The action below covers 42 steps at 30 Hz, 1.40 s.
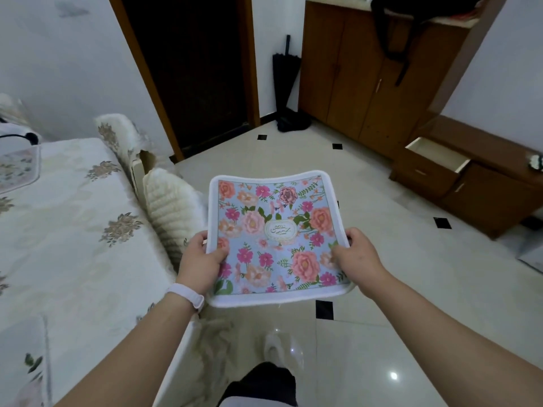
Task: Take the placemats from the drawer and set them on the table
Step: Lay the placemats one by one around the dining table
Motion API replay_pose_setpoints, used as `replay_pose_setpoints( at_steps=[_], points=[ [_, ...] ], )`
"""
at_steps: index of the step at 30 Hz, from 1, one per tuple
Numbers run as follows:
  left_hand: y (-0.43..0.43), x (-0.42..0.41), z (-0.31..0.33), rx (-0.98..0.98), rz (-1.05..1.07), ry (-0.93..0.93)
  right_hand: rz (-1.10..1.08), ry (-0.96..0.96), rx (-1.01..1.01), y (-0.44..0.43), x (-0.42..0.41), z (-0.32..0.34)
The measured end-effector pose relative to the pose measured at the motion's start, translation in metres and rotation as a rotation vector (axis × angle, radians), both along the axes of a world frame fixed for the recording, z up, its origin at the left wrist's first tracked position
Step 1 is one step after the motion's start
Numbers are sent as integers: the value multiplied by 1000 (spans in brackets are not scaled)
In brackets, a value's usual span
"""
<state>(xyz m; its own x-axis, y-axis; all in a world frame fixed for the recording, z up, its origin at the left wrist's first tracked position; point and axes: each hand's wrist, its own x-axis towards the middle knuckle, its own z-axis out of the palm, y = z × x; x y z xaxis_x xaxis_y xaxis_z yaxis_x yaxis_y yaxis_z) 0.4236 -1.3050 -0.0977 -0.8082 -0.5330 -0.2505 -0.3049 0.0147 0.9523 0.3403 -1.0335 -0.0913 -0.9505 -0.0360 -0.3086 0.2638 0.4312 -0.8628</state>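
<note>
Floral placemat (276, 230) is out of the drawer (435, 155), held over the floor. Left hand (202, 259) and right hand (357, 254) grip its side edges, fingers (219, 254) pinching. Drawer stands open, well right of the fingers. Worktop (73, 215) is left of them. I judge another mat (17, 168) is already laid there. This one is not yet set down.

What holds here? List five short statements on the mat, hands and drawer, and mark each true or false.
1. The left hand and right hand both grip the mat. True.
2. The drawer is shut. False: it stands open.
3. The mat lies on the table. False: it is held up over the floor, beside the table.
4. The left wrist wears a white band. True.
5. The umbrella lies flat on the floor. False: it leans upright in the corner.
</note>
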Motion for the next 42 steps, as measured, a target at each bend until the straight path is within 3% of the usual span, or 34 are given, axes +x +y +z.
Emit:
replay_pose_setpoints(
  at_steps=[8,15,21,34,42],
  points=[
    [-27,-150,-21,17,-63,-20,-69,-19,31,-24,-130,-6],
    [-78,-271,-28,178,-55,-82,-36,-5,111,-73,-255,11],
    [-118,-319,-25,196,13,-68,25,-6,123,-115,-318,5],
    [-211,-392,-23,201,377,-60,408,-43,13,-253,-489,-21],
    [-229,-439,-6,198,710,-43,696,-95,-36,-337,-602,-13]
  ],
)
